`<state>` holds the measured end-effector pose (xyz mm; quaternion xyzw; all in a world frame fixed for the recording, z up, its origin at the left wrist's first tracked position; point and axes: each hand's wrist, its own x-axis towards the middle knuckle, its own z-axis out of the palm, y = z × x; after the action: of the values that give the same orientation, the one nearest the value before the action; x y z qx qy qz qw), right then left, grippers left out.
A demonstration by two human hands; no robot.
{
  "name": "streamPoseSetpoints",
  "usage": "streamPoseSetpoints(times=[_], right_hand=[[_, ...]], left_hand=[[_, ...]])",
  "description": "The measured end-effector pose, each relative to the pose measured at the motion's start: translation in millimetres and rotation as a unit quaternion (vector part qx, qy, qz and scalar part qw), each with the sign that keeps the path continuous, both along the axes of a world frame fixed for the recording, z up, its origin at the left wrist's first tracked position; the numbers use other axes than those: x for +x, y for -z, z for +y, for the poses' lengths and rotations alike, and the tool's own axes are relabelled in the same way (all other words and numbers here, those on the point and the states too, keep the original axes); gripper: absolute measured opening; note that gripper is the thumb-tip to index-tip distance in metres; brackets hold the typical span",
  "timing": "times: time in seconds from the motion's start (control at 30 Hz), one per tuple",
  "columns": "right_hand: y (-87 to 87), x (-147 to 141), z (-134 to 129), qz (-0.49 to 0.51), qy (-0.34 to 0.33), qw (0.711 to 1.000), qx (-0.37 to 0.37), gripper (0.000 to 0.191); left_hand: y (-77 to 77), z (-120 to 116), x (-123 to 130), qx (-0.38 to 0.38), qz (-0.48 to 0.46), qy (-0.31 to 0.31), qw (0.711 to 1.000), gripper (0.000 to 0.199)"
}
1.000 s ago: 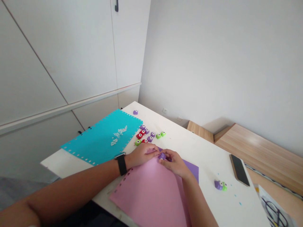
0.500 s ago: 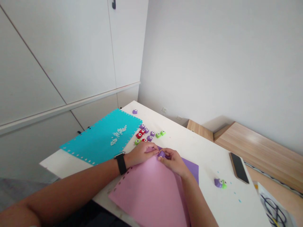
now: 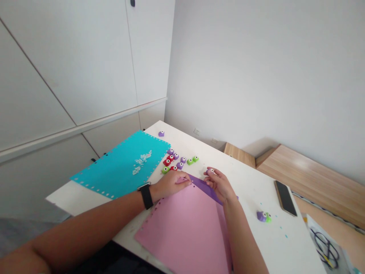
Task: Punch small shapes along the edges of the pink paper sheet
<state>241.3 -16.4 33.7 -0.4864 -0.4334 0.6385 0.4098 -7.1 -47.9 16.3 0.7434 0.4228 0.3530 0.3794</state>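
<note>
My left hand (image 3: 172,183), with a dark watch on the wrist, pinches the top corner of a pink sheet (image 3: 188,224). Punched holes run along that sheet's left edge and near its top corner. Under it lies a purple sheet (image 3: 203,187). Above the purple sheet, my right hand (image 3: 221,184) holds a small purple punch (image 3: 210,172) in its fingers, apart from the paper. Several purple, red and green punches (image 3: 180,165) stand just beyond my left hand.
A blue sheet (image 3: 119,163) with punched edges and a pile of white bits (image 3: 141,161) lies at the left. On the right are a purple punch (image 3: 261,216), a green punch and a phone (image 3: 285,198). Another purple punch (image 3: 161,134) stands at the far corner.
My right hand has lifted the purple punch off the pink sheet's edge and moved right and away from my left hand. A hole now shows near the sheet's top corner.
</note>
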Motion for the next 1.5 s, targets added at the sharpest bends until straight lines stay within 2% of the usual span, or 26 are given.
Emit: streamPoseSetpoints(times=[0.07, 0.17, 0.33, 0.43, 0.6, 0.77, 0.83, 0.93, 1.0, 1.07, 1.13, 1.2, 1.27, 1.37, 1.43, 1.5], right_hand=[[0.7, 3.7, 6.8, -0.090, -0.009, 0.995, 0.047, 0.049], [8.0, 1.9, 20.6, -0.210, -0.007, 0.972, 0.105, 0.053], [26.6, -16.0, 49.3, -0.313, 0.004, 0.935, 0.165, 0.056], [31.7, -26.8, 59.6, -0.365, 0.001, 0.907, 0.208, 0.052], [34.3, -36.3, 56.1, -0.428, 0.006, 0.861, 0.274, 0.046], [45.3, -37.3, 48.4, -0.530, -0.004, 0.775, 0.344, 0.048], [45.9, -28.7, 50.3, -0.531, -0.005, 0.763, 0.369, 0.050], [35.0, 10.3, 56.2, -0.497, 0.034, 0.770, 0.398, 0.055], [22.1, 57.6, 57.7, -0.491, 0.095, 0.771, 0.395, 0.058], [9.7, 117.8, 52.3, -0.520, 0.133, 0.758, 0.372, 0.058], [1.9, 181.1, 36.6, -0.585, 0.154, 0.729, 0.320, 0.059], [1.1, 236.3, 11.5, -0.654, 0.140, 0.706, 0.232, 0.058], [6.3, 274.9, -18.2, -0.685, 0.103, 0.704, 0.157, 0.055], [16.8, 298.6, -56.5, -0.657, 0.055, 0.744, 0.104, 0.054], [20.2, 297.3, -71.7, -0.631, 0.043, 0.769, 0.088, 0.057], [19.7, 289.5, -78.4, -0.622, 0.043, 0.777, 0.082, 0.058]], left_hand=[[0.9, 0.9, -0.4, 0.005, 0.007, 0.000, 1.000, 0.022], [2.6, 2.2, -0.6, 0.007, 0.011, 0.006, 1.000, 0.024], [4.7, 2.3, -0.3, 0.000, 0.013, 0.003, 1.000, 0.024], [6.2, 1.4, -0.5, -0.002, 0.014, 0.002, 1.000, 0.024], [11.3, 1.4, -1.1, -0.006, 0.009, -0.009, 1.000, 0.025], [12.7, -0.1, -1.9, 0.005, 0.007, -0.011, 1.000, 0.027], [11.9, -1.3, -2.4, 0.007, 0.005, -0.009, 1.000, 0.028], [11.2, -2.4, -3.0, 0.008, 0.004, -0.014, 1.000, 0.030], [11.3, -2.4, -3.2, 0.007, -0.001, -0.016, 1.000, 0.031], [11.4, -2.0, -3.4, 0.004, -0.008, -0.011, 1.000, 0.030], [11.6, -0.8, -4.0, 0.002, -0.010, 0.001, 1.000, 0.029], [12.2, 1.8, -5.0, 0.001, -0.006, 0.015, 1.000, 0.028], [13.1, 5.3, -6.0, -0.006, 0.000, 0.030, 1.000, 0.030], [13.7, 9.6, -6.4, -0.009, 0.011, 0.048, 0.999, 0.026], [12.7, 10.4, -5.7, 0.000, 0.017, 0.055, 0.998, 0.023], [11.1, 9.9, -4.7, 0.003, 0.016, 0.058, 0.998, 0.021]])
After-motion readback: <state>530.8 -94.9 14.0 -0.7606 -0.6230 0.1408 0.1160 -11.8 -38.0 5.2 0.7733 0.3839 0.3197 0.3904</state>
